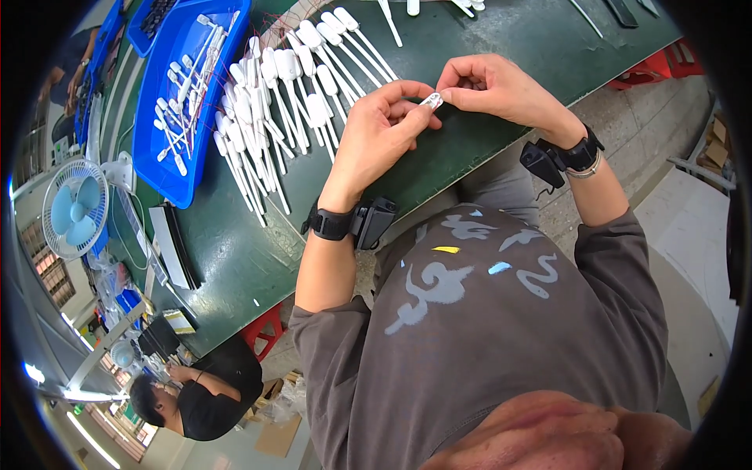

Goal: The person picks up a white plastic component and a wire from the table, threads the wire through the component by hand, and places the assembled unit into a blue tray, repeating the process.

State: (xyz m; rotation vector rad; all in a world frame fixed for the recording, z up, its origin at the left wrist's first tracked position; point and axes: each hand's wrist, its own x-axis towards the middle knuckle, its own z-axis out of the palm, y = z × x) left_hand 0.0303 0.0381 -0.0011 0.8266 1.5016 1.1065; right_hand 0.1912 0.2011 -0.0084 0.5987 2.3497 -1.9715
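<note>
Above the near edge of the green table, my left hand (384,129) is closed, its thumb and fingers pinching a small shiny, silvery-white piece with a rounded end (432,101). Fingers of my right hand (497,92) are pinched together right at the tip of that piece; whether they grip it or something finer is hidden. To the left of my left hand lies a dense pile of white plastic sticks with wide, paddle-like heads (270,106), several of them fanned out just beyond my fingers.
A blue tray (196,176) with more white sticks and thin red wires stands left of the pile on the green table (243,258). A fan (76,207) is at the far left. Another person (211,395) sits lower left. Red stools (266,329) stand by the table.
</note>
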